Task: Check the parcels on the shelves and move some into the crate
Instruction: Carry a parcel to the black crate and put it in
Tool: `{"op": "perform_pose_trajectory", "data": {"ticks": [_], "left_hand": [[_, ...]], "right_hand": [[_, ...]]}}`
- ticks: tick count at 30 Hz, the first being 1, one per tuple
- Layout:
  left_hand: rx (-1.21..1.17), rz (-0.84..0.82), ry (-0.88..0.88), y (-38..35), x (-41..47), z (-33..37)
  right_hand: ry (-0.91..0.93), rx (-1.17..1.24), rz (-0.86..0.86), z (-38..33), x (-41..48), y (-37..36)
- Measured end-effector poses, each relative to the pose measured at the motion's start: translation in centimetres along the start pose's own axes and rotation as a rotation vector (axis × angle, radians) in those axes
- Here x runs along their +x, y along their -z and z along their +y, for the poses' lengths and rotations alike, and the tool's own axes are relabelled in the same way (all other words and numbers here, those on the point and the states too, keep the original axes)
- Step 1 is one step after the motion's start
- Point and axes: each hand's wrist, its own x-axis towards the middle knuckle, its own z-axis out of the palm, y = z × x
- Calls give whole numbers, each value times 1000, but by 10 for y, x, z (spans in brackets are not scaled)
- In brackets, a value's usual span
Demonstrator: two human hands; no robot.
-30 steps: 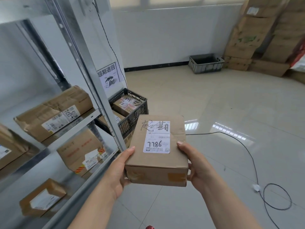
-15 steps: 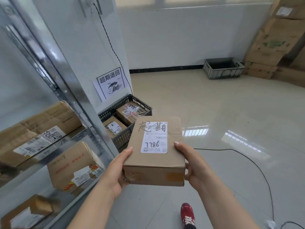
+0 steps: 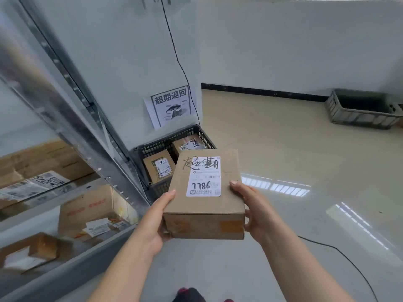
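I hold a brown cardboard parcel [image 3: 205, 214] with a white label and handwritten marks in front of me. My left hand [image 3: 158, 216] grips its left side and my right hand [image 3: 250, 205] grips its right side. Just beyond the parcel a black mesh crate [image 3: 192, 132] stands on the floor against the wall, with two labelled parcels [image 3: 159, 167] inside. On my left a metal shelf rack [image 3: 91, 136] carries several more cardboard parcels [image 3: 87, 210].
A printed paper sign [image 3: 170, 105] hangs on the wall above the crate. A grey crate [image 3: 359, 115] stands by the far wall on the right. A black cable [image 3: 349, 258] runs across the glossy floor at the lower right. My shoe [image 3: 189, 295] shows at the bottom edge.
I have stepped toward the black crate with the parcel held in both hands. The crate now lies closer and more central, and the stacked boxes at the right have left the view.
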Motion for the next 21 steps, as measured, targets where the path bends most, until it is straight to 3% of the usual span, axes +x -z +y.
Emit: {"op": "perform_pose_trajectory", "data": {"ticks": [13, 21], "left_hand": [[-62, 168, 34, -20, 123, 58], [-144, 222, 44, -24, 208, 106]], "right_hand": [[-119, -81, -148, -69, 144, -45], [-292, -110, -205, -95, 258, -84]]}}
